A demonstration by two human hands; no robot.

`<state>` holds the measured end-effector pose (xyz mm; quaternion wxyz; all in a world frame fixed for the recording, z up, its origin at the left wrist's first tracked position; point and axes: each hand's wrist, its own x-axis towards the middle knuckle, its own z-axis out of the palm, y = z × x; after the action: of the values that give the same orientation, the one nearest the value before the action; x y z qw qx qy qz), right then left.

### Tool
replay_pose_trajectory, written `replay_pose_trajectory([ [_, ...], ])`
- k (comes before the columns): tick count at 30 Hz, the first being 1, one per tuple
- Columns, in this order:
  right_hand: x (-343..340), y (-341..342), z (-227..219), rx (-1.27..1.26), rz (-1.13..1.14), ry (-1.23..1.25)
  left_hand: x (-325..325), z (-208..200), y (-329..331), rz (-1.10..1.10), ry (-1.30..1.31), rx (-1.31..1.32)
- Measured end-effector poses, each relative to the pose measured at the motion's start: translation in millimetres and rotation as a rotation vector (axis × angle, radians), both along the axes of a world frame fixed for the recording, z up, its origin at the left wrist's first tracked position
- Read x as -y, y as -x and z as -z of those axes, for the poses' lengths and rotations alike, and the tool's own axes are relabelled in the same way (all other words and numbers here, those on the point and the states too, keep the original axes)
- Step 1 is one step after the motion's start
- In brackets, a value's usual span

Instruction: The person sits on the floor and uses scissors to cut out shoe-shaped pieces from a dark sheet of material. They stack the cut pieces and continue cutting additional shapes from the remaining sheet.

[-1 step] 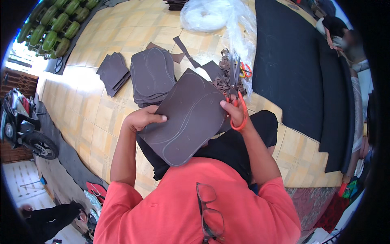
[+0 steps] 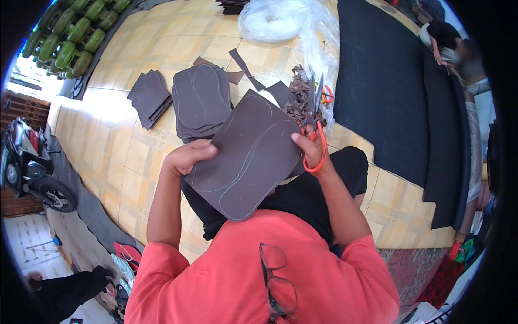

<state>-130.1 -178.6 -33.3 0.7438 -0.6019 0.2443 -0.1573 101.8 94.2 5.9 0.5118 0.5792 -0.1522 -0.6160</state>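
A dark brown sheet (image 2: 245, 162), with curved sole-like outlines drawn on it, is tilted above my lap between both hands. My left hand (image 2: 189, 155) grips its left edge, thumb on top. My right hand (image 2: 313, 148) has its thumb on the sheet's right edge and also holds orange-handled scissors (image 2: 323, 146), their blades pointing away from me and slightly apart. Beyond the sheet lies a stack of rounded brown pieces (image 2: 200, 97), with a smaller stack (image 2: 150, 98) to its left. Brown offcuts (image 2: 298, 89) are heaped near the scissors, beside another orange handle (image 2: 328, 94).
Clear plastic wrap (image 2: 270, 21) lies at the far side of the tiled floor. A long black sheet (image 2: 383, 97) covers the right side, with a person (image 2: 447, 40) beyond it. A motorcycle (image 2: 38, 173) and green gas cylinders (image 2: 78, 32) stand at left.
The scissor blades have parted slightly in my right hand. My left thumb has shifted a little and looks blurred. The sheet stays nearly in place.
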Motion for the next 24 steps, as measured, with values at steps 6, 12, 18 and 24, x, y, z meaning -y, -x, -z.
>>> replay_pose_trajectory([
  [6, -27.6, -24.6, -23.4, 0.194, 0.196, -0.298, 1.2, 46.8, 13.2, -0.34, 0.616, -0.152],
  [12, -53.9, -28.1, -27.5, 0.115, 0.031, -0.135, 78.9, 9.6, 97.8, -0.55, 0.39, 0.336],
  [18, -40.8, -25.0, -23.1, -0.047, 0.131, 0.386, 82.1, -2.5, 89.2, -0.843, 0.471, -0.022],
  [24, -31.4, -32.4, -25.4, -0.053, 0.094, 0.511, 72.0, 1.4, 84.9, -0.836, 0.483, -0.028],
])
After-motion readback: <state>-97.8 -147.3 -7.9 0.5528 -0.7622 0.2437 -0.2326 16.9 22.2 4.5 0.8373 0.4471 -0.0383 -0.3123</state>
